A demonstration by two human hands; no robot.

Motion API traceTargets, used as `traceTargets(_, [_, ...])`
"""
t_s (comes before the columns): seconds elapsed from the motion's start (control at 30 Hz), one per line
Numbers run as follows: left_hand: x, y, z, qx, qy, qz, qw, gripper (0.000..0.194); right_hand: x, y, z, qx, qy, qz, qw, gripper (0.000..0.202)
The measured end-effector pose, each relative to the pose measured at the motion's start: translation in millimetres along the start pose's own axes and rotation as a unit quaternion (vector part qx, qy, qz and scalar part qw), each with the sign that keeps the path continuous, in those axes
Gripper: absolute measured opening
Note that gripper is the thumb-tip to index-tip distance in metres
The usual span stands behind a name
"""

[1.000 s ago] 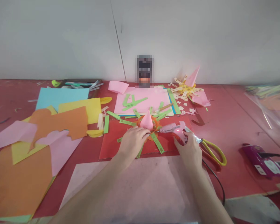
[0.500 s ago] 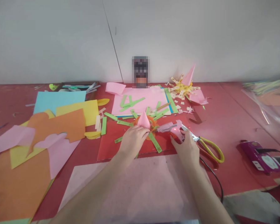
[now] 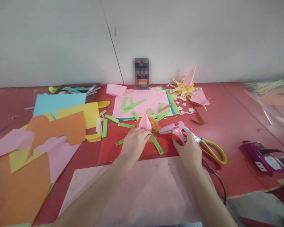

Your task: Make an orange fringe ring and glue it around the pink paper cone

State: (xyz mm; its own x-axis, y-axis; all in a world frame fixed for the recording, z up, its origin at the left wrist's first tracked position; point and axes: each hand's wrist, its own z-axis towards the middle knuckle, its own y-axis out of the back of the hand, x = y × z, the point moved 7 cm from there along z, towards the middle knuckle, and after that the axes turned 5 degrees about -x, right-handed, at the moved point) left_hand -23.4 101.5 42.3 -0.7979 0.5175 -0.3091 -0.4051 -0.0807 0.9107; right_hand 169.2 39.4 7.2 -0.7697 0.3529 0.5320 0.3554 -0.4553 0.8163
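Observation:
A pink paper cone (image 3: 144, 121) stands upright on an orange paper ring (image 3: 153, 124), with green paper strips (image 3: 157, 144) spreading out around it. My left hand (image 3: 136, 140) is closed at the front of the cone's base; its fingertips are partly hidden. To the right, my right hand (image 3: 189, 147) grips the handle of a pink glue gun (image 3: 172, 128), whose small light glows. The gun's nozzle points left toward the ring. Both lie over a red sheet (image 3: 113, 148). Scissors with yellow handles (image 3: 216, 151) lie just beyond the right hand.
Coloured paper sheets (image 3: 21, 186) overlap at the left. Behind the ring lies a paper stack (image 3: 142, 94) with loose strips and a pencil (image 3: 165, 107). A similar cone piece (image 3: 188, 80) stands at the back right. A purple power strip (image 3: 262, 157) sits far right; a black cord (image 3: 217, 178) trails.
Both hands, the cone and the glue gun keep nearly the same positions. The whole view has shifted very slightly.

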Motion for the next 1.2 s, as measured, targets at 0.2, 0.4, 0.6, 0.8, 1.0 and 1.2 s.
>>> traceTargets(0.2, [-2.8,3.5,-2.0,-0.018,-0.021,0.014,1.000,0.018,-1.1,-0.2,0.8,0.004,-0.007,0.001,1.000,0.037])
traceTargets(0.4, [2.6,51.0,0.0,-0.186,0.011,0.002,0.983,0.014,-6.5,2.4,1.9,0.013,-0.053,0.004,0.998,0.039])
traceTargets(0.6, [15.1,71.0,20.2,-0.233,0.070,-0.059,0.968,0.018,-16.8,11.3,4.6,-0.036,-0.110,0.076,0.990,0.048])
traceTargets(0.8, [8.4,64.7,34.1,-0.226,0.053,-0.078,0.970,0.011,-26.2,17.0,7.1,-0.081,-0.147,0.138,0.976,0.048])
traceTargets(1.0, [9.3,73.8,36.3,-0.234,0.058,-0.066,0.968,0.011,-25.5,20.0,7.9,-0.109,-0.146,0.178,0.967,0.045])
traceTargets(1.2, [11.0,90.8,36.2,-0.243,0.056,-0.055,0.967,0.013,-24.7,20.8,7.0,-0.116,-0.140,0.185,0.966,0.044])
